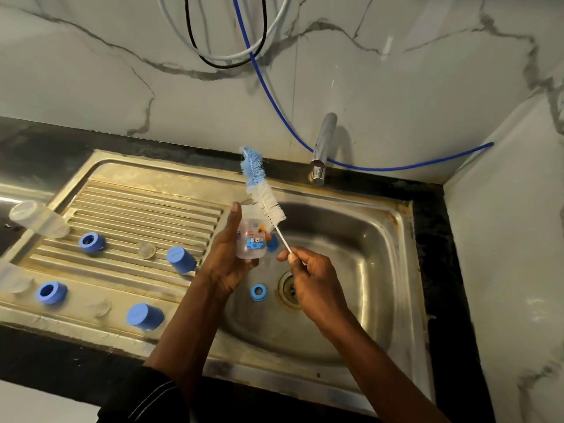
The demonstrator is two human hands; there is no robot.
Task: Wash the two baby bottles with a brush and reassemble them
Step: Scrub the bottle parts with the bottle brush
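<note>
- I hold the bottle [251, 241] in the left hand [227, 261], with fingers and thumb curled round its wall, above the sink [378, 245].
- The bottle is clear, thin plastic. I judge it light, slightly springy, and slippery when wet. The best hold is round the mid-body, as now, which keeps the open end free.
- The right hand [311, 279] pinches the brush [268, 206] at the tail of its thin white stem, thumb against fingertips.
- The bristle head stands outside the bottle, just above the left grip.
- The stem looks whippy. A pinch nearer the bristles would likely steer it better.
- The second bottle [39, 219] lies on the draining board [137, 209], well to the left of both grips.
</note>
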